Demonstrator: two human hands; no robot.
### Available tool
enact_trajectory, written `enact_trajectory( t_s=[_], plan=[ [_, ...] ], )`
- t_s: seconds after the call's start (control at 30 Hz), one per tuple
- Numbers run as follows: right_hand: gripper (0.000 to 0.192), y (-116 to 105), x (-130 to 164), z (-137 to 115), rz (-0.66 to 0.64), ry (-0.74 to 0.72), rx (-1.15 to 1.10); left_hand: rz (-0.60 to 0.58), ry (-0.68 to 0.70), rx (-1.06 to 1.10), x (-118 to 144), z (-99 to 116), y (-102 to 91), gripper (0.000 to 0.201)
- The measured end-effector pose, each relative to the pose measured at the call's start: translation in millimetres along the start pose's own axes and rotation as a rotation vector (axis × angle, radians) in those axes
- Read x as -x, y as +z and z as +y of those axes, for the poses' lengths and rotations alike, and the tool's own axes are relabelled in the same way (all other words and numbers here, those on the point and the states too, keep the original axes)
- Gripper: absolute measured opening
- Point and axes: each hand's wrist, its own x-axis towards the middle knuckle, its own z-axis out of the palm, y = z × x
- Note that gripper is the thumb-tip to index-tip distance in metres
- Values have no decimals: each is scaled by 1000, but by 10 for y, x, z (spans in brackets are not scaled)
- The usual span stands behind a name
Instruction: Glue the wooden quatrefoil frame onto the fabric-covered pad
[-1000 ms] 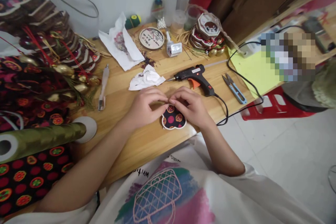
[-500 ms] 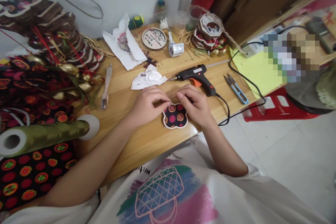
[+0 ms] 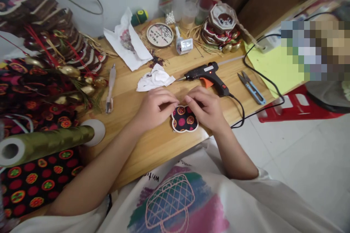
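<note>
A small scalloped ornament (image 3: 185, 121), covered in black fabric with red and orange round motifs and edged in a pale rim, lies near the table's front edge. At its upper left edge, my left hand (image 3: 158, 107) has thumb and fingers pinched together. My right hand (image 3: 206, 107) is closed at the upper right edge, its fingers covering part of the ornament. Both sets of fingertips nearly meet; anything finer between them is too small to tell. Just beyond my hands lies a black glue gun (image 3: 207, 74) with an orange trigger, beside a crumpled white tissue (image 3: 155, 79).
Blue-handled thread snips (image 3: 251, 87) and a black cord lie to the right. At left are a pen (image 3: 111, 89), a green ribbon roll (image 3: 54, 142) and stacked wooden ornaments (image 3: 54, 25) with bells. A small bottle (image 3: 183, 45) and round plaque (image 3: 160, 35) stand behind.
The view has shifted slightly, so things appear a little further right. My fingertips have drawn slightly closer at the ornament's upper edge.
</note>
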Motion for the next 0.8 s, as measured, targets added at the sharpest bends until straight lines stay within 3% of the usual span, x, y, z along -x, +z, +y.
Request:
enact_trajectory(
  t_s=[0.27, 0.5, 0.67, 0.8],
  plan=[
    [23, -2, 12, 0, -27, 16, 21, 0, -21, 10, 0, 21, -12, 15],
    [29, -6, 14, -14, -78, 60, 43, 34, -147, 44, 5, 54, -28, 16],
    [29, -24, 5, -11, -91, 73, 50, 21, -136, 19, 2, 51, -20, 18],
    [36, -107, 84, -127, -220, 54, 199, 14, -135, 15, 3, 49, -17, 17]
  ],
)
